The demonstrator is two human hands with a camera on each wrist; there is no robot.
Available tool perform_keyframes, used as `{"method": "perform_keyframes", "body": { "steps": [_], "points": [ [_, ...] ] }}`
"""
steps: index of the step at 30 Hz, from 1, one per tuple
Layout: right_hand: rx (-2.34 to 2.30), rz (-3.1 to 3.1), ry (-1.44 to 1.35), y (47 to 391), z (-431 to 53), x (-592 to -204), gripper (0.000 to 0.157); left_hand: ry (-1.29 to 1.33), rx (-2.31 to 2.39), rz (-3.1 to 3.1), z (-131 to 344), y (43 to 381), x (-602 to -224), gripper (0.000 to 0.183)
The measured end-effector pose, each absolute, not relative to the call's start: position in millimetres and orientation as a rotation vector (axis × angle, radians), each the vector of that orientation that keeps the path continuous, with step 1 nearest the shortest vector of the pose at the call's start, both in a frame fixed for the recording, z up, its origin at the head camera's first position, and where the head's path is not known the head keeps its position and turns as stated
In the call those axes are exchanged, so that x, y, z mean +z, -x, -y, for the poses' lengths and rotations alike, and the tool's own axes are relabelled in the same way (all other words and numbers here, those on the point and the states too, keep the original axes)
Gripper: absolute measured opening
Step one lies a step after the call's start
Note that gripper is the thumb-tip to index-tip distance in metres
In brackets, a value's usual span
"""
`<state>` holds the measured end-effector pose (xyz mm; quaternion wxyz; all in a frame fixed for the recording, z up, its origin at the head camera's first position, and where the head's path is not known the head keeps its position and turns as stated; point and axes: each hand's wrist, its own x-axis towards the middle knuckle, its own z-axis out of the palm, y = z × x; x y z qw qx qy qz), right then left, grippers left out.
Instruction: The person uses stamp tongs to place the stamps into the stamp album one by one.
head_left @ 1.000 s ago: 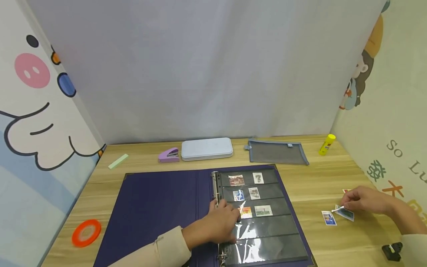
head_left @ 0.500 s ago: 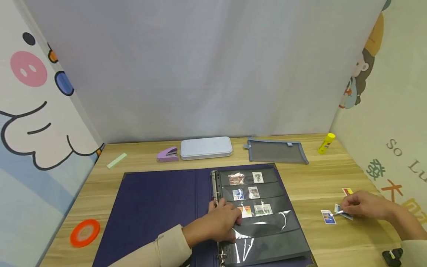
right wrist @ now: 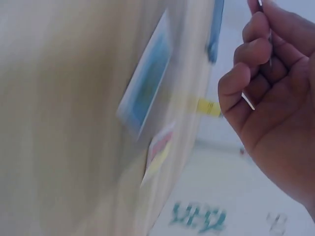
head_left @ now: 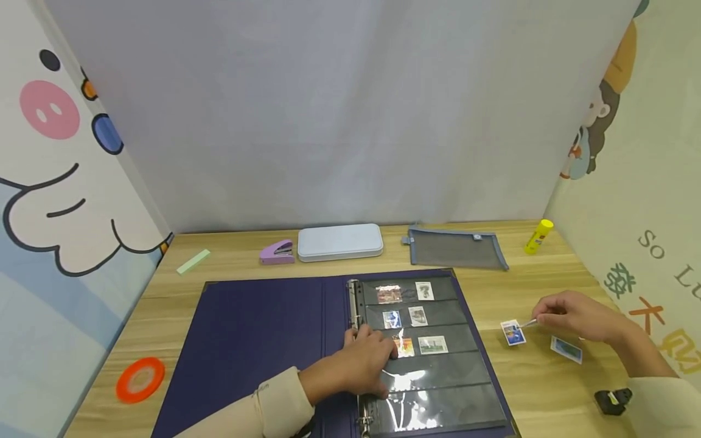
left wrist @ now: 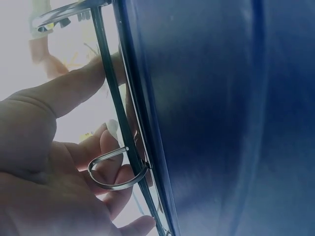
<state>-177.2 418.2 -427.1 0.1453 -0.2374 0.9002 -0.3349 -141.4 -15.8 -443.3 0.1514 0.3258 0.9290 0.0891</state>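
Note:
My right hand (head_left: 575, 316) pinches slim metal tweezers (head_left: 529, 323) between thumb and fingers. Their tips grip a small blue postage stamp (head_left: 513, 333) to the right of the open stamp album (head_left: 257, 340). Below that hand, a green-blue stamp (head_left: 566, 350) lies on the table; the right wrist view also shows a red and yellow stamp (right wrist: 158, 152), hidden by the hand in the head view. With relaxed fingers, my left hand (head_left: 364, 362) rests on the black pocket page (head_left: 438, 401), beside the metal binder rings (left wrist: 115, 184). Several stamps sit in the page's upper three rows.
Along the back stand a purple stapler (head_left: 277, 252), a pale pencil case (head_left: 340, 243), a grey mesh pouch (head_left: 457, 247) and a yellow glue stick (head_left: 539, 236). An orange tape roll (head_left: 140, 380) lies left, a small black object (head_left: 612, 401) front right.
My right hand has moved left and up with the tweezers. The blue stamp, earlier flat on the table, has shifted left with the tips. My left hand stays on the page.

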Motion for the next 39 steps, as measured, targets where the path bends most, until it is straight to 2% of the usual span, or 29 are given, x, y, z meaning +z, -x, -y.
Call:
{"method": "perform_keyframes", "body": {
  "steps": [17,28,39],
  "points": [
    [-0.822,-2.462,0.961,231,-300,-425,0.011,-0.946,0.300,-2.639,18,140,-441,0.050],
    [-0.599,-2.324,1.165,240,-234,-430,0.010,-0.922,0.304,-2.645,17,139,-441,0.053],
    [-0.443,-2.170,1.275,229,-191,-436,0.010,-0.941,0.293,-2.638,19,140,-440,0.053]
  ]
}}
